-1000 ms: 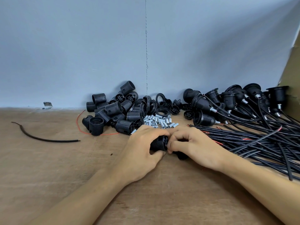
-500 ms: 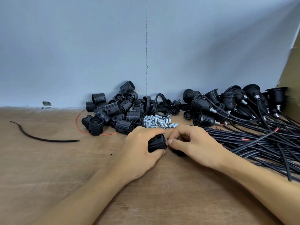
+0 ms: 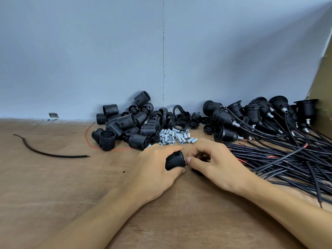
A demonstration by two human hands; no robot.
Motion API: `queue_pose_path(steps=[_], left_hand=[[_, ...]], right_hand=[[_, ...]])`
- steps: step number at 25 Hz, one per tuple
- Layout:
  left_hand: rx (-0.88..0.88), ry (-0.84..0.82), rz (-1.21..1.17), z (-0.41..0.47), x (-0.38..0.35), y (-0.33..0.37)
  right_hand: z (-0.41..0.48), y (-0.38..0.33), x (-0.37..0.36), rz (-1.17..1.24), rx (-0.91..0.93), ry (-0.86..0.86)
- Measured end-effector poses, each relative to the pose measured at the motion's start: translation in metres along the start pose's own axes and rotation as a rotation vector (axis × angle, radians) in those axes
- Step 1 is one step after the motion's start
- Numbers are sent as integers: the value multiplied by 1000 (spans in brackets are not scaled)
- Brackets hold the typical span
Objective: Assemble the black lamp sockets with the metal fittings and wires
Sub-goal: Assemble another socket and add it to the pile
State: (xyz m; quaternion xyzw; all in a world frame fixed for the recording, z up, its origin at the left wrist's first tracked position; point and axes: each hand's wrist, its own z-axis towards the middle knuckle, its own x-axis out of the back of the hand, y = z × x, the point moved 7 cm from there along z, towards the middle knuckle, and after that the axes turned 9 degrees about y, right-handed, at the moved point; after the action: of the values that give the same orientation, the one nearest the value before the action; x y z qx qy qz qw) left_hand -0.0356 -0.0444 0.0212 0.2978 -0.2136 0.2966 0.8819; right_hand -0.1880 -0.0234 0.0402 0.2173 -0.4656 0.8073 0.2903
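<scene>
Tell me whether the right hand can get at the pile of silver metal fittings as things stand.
Probably yes. The fittings lie just beyond the right hand, with nothing between them. But its fingers are curled round a small black part, so they would need freeing first.

- My wooden bench (image 3: 53, 194), seen from where I sit.
- Far centre: a heap of black socket shells (image 3: 125, 123), with loose black rings (image 3: 179, 125) beside it.
- Just in front of the rings: a pile of metal fittings (image 3: 177, 137).
- Right: wired sockets (image 3: 251, 114), their black wires (image 3: 287, 159) fanned out.
- Left: a black cable offcut (image 3: 50, 154); a thin red wire (image 3: 88, 133) lies by the shells.
</scene>
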Motion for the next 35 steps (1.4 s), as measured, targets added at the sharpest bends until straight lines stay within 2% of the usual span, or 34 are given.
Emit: queue_pose_path(steps=[6,12,19,30,35], left_hand=[[9,-39,-5,0,-2,-2],[63,-40,-11,2,-3,-12],[101,-40,-50,2,-3,-10],[94,-71,-53,1,-2,-7],[92,-22,-60,6,-3,-5]], right_hand=[[0,-1,-2,14,17,-18],[2,3,-2,53,-53,-24],[1,-9,-2,-69,73,17],[-2,-10,-6,-65,71,0],[9,7,-1,-85,-117,3]])
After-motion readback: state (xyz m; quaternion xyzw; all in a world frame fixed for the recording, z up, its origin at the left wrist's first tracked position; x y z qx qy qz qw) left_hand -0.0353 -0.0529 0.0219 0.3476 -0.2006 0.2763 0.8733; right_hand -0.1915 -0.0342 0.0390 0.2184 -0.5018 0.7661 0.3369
